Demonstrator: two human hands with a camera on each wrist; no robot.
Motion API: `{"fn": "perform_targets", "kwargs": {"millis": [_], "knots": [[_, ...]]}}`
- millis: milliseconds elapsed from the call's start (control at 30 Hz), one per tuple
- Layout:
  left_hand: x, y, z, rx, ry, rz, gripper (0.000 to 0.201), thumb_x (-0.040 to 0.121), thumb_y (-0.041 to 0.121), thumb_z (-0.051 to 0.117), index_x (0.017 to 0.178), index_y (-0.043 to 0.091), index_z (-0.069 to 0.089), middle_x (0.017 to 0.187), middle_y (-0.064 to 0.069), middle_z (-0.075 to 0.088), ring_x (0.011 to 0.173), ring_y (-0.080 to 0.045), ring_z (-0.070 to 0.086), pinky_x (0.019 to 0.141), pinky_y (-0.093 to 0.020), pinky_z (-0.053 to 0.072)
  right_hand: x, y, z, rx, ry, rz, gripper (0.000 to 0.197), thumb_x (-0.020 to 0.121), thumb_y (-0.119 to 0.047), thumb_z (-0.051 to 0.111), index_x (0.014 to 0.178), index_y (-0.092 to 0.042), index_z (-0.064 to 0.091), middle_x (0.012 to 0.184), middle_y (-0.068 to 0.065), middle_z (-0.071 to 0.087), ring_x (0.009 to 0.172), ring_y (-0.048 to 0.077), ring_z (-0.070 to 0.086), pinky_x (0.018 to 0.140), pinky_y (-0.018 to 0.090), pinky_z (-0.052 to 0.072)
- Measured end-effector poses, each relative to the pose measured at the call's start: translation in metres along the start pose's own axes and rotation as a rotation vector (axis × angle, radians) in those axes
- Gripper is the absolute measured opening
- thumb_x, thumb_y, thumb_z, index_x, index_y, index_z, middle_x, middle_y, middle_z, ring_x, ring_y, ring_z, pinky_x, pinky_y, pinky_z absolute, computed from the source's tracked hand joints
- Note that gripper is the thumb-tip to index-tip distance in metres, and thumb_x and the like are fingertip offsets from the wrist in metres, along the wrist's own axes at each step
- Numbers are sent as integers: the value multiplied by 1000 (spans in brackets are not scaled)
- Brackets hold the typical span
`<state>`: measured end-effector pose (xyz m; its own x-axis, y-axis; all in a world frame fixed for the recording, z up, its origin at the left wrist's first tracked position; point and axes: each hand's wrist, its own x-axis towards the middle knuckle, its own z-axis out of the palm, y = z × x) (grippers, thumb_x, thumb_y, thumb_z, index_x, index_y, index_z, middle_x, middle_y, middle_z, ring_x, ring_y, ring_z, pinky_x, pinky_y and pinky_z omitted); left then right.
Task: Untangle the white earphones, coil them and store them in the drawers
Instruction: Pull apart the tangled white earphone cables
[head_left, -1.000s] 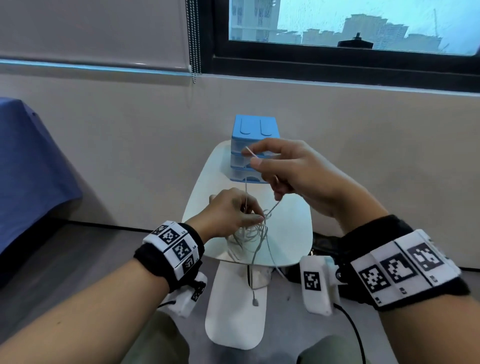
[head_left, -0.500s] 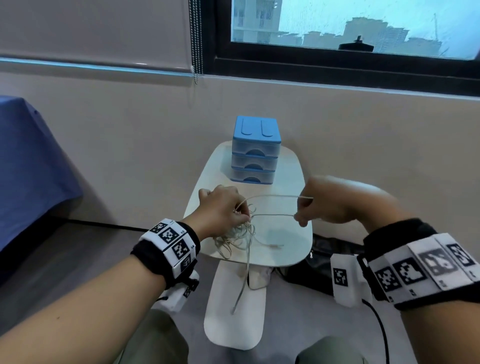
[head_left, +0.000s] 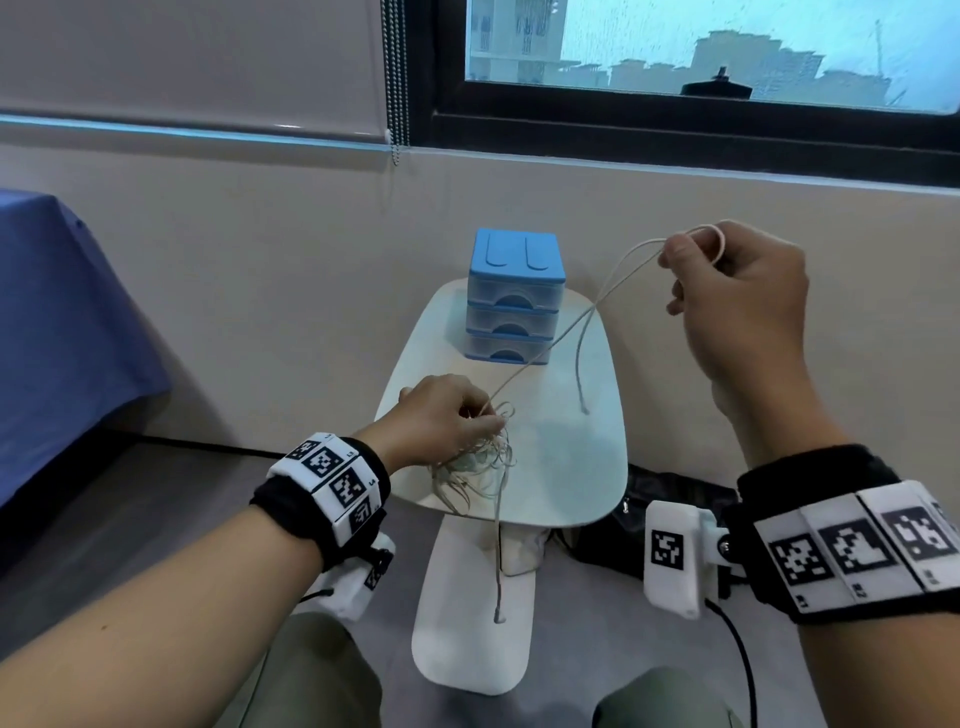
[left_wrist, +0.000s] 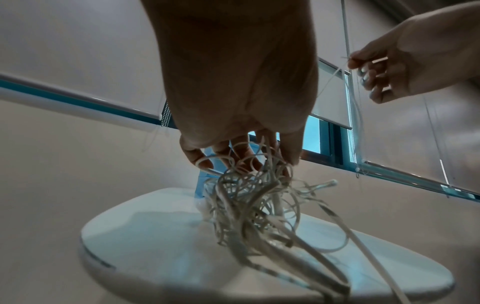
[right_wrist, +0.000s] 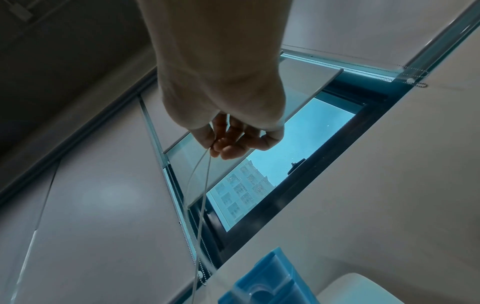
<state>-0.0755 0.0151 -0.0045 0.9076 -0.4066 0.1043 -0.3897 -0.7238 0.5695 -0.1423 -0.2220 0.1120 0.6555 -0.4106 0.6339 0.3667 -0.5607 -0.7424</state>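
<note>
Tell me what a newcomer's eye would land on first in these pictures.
First, the tangled white earphones, a messy bundle held by the left hand over the near edge of the small white table. Next, the right hand, raised to the right, pinching a loop of cord drawn out of the tangle. Behind them, at the table's far end, stands the blue set of drawers, all three shut.
</note>
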Motion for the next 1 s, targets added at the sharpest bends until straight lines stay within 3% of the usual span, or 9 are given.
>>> {"fn": "perform_targets", "kwargs": {"millis": [100,167,267,433,533,633,733,900,1000], "knots": [[-1,-1,-6,-99,18,14,40,100,41,62,81,7,73,88,-7,70,85,-27,65,85,-46,51,-1,13,1,-7,16,46,36,91,-30,62,76,2,63,72,24,60,63,38,58,60,51,59],[-3,1,-13,-149,27,20,35,102,37,60,85,13,78,87,-1,72,87,-26,66,83,-41,50,-3,22,2,-49,26,88,36,86,-34,62,72,-1,59,70,25,57,68,44,58,62,54,56],[-4,6,-24,-156,50,18,32,103,37,58,88,21,81,87,2,73,85,-19,66,78,-37,48,-5,33,5,-152,-60,168,16,82,-26,64,75,-11,65,59,2,57,69,34,61,64,42,53],[0,12,-31,-131,10,-1,26,102,34,61,96,20,82,85,-2,75,77,-14,65,70,-27,46,-25,33,19,-314,-275,177,37,81,-6,56,112,-24,65,106,-2,65,99,18,61,87,34,51],[2,15,-30,-121,10,10,20,99,31,67,93,18,81,84,-3,76,74,-15,66,68,-26,48,-38,24,38,-193,-449,118,49,79,3,55,119,-25,65,111,-1,67,106,14,62,92,28,48],[2,17,-29,-131,14,18,21,95,28,73,78,17,76,71,-3,73,59,-9,59,59,-22,45,-57,17,60,-54,-676,161,41,88,-10,67,125,-26,62,107,-1,70,101,14,66,89,27,53],[1,18,-29,-151,17,25,24,94,25,73,72,16,74,64,0,68,55,-9,57,59,-24,45,-71,23,75,-172,-834,112,41,94,-32,69,132,-28,54,99,-6,71,90,11,68,69,17,49],[-4,14,-32,-234,29,16,24,96,30,72,79,13,76,69,-3,72,62,-11,63,65,-27,51,-71,36,83,-265,-761,61,7,97,-29,66,101,-23,65,83,-2,71,79,17,68,60,26,48],[-10,12,-32,-295,-9,50,22,91,36,77,108,25,69,83,-2,74,75,-13,68,74,-28,54,-67,44,85,-296,-702,65,15,96,-30,68,83,-25,63,73,-1,71,71,18,70,58,29,50]]}}
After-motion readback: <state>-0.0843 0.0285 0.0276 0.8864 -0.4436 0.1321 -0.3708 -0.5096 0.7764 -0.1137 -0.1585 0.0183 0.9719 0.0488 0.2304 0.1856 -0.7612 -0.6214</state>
